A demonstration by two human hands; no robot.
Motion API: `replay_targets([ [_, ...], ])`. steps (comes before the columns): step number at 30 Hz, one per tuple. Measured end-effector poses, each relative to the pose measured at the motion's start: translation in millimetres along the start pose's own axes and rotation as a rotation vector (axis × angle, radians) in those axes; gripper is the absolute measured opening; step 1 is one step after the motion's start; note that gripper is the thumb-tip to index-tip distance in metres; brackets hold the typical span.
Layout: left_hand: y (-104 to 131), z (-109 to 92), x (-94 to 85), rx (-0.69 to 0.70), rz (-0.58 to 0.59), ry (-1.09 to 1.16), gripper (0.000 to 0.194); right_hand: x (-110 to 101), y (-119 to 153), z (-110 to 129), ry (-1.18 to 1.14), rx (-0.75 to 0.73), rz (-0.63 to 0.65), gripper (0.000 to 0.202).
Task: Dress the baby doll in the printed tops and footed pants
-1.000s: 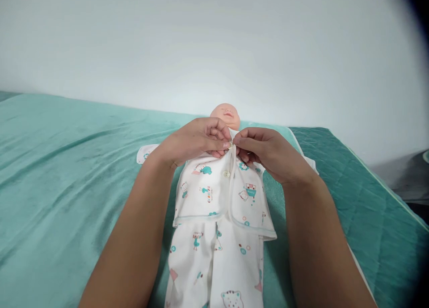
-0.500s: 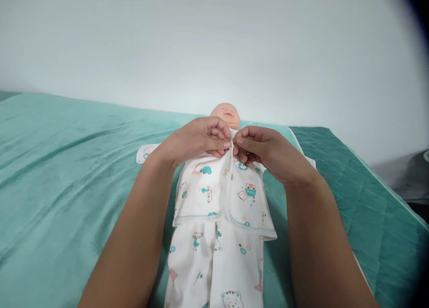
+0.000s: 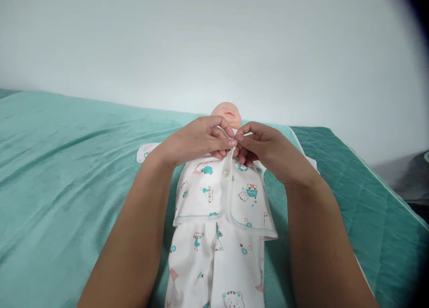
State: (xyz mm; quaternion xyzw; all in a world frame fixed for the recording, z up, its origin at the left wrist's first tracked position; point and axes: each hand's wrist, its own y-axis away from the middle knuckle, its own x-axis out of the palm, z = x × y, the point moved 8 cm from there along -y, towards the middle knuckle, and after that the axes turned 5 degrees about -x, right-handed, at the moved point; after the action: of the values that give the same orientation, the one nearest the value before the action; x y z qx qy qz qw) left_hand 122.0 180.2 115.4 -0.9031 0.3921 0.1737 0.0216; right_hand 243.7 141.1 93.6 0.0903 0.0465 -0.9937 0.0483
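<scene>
A baby doll lies on its back, dressed in a white printed shirt and matching pants. At the upper chest, my left hand pinches one front edge of the shirt just below the neck. Facing it, my right hand pinches the other edge, thumb and fingertips almost touching those of the left. The cloth between them is lifted into a small peak. Lower on the front a pale button shows. Whatever small fastening sits between the fingertips is hidden.
A light green blanket with soft wrinkles lies under the doll. To the right is a darker quilted green cover. A sleeve end sticks out at the left. Behind the bed rises a plain pale wall.
Both hands have stayed at the shirt's upper front. The fingertips have come slightly closer together, and the right fingers have shifted a little upward.
</scene>
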Motion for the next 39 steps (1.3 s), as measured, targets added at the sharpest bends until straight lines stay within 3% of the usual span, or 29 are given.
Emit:
replay_targets([
  [10,-3.0,0.0,3.6,0.014,-0.032,-0.025,0.015,-0.2,1.1,-0.1,-0.023,0.001,0.002,0.015],
  [19,-2.9,0.6,4.1,0.022,0.031,0.078,0.013,-0.1,0.6,0.1,-0.005,-0.027,0.019,0.017],
  [39,-3.2,2.6,0.4,0.038,0.018,0.082,0.009,0.9,0.9,0.9,0.014,-0.045,0.049,0.015],
])
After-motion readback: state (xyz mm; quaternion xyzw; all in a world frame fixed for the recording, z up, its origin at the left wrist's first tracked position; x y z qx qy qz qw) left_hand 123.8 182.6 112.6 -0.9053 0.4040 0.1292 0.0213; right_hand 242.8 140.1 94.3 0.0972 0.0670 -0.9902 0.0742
